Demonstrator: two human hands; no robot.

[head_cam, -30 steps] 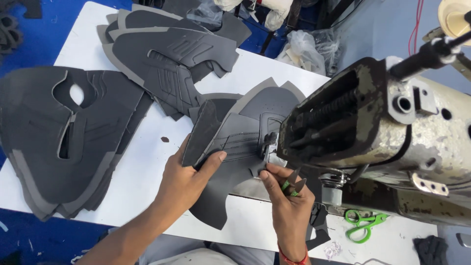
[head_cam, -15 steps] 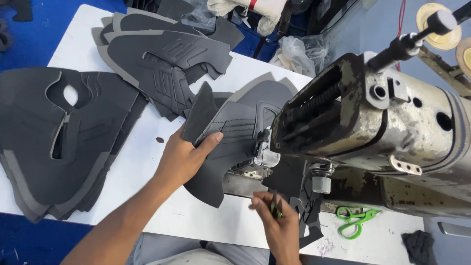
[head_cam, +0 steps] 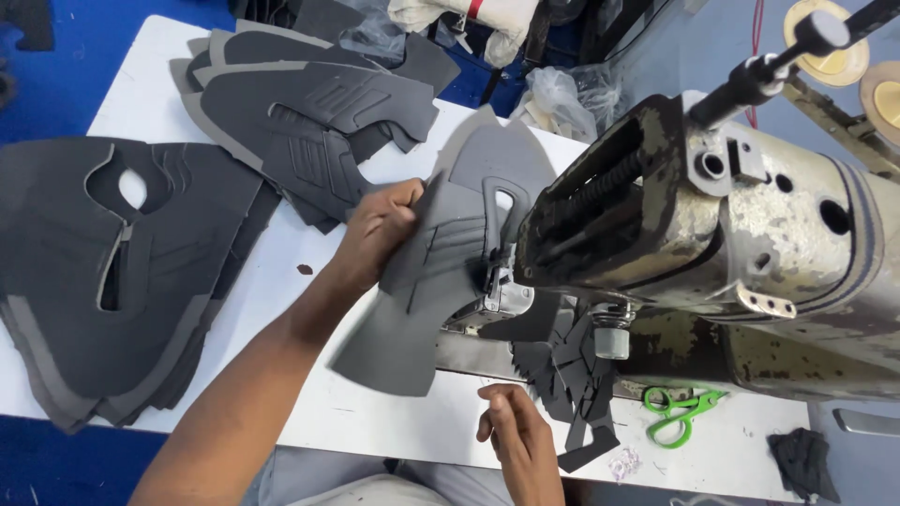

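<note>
Left hand point(head_cam: 375, 230) pinching grey shoe-upper panel point(head_cam: 441, 281) at nine o'clock of sewing machine head point(head_cam: 712, 215) for feeding; right hand point(head_cam: 516, 431) loosely curled, empty.

Crumpled clear plastic bag point(head_cam: 562, 94) behind the sewing machine point(head_cam: 712, 244), top centre

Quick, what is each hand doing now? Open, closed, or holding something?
Left hand: closed on the dark grey shoe-upper piece at the sewing machine.
Right hand: holds nothing, fingers loosely curled above the table.
</note>
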